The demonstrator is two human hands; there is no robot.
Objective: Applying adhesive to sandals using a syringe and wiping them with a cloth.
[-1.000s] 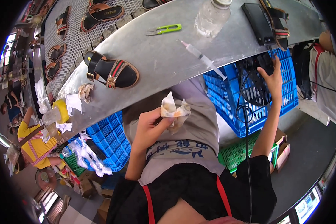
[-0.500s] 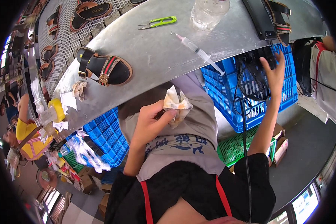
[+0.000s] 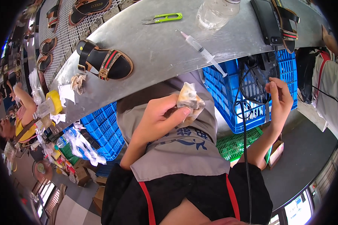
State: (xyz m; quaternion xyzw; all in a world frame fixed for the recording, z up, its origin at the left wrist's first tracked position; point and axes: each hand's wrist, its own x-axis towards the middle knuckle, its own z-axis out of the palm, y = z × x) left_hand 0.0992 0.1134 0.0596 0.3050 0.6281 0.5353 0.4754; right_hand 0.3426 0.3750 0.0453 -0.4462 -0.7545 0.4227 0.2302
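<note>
Above my lap, my left hand (image 3: 165, 114) is closed on a crumpled, stained cloth (image 3: 190, 101), pinching it between thumb and fingers. My right hand (image 3: 281, 103) is raised beside a blue crate (image 3: 229, 116), its fingers loosely bent and nothing visible in them. Next to it is a black mesh bag-like thing (image 3: 253, 84) with a cable. On the metal table lie a clear syringe (image 3: 202, 51), its plunger end past the edge, green thread snips (image 3: 167, 17) and a black strap sandal (image 3: 105, 62) with a striped band. A jar of clear liquid (image 3: 214, 15) stands behind the syringe.
At the right end of the table are a black flat device (image 3: 266, 24) and another sandal (image 3: 288, 28). Crumpled paper (image 3: 78, 83) and a yellow tape roll (image 3: 55, 102) sit on the left. A black cable (image 3: 247, 161) hangs beside me. A co-worker (image 3: 24, 112) is at far left.
My right hand has drawn back toward me from the crate, its spread fingers now bent. My left hand, still gripping the cloth, has moved slightly right, and the cloth has turned.
</note>
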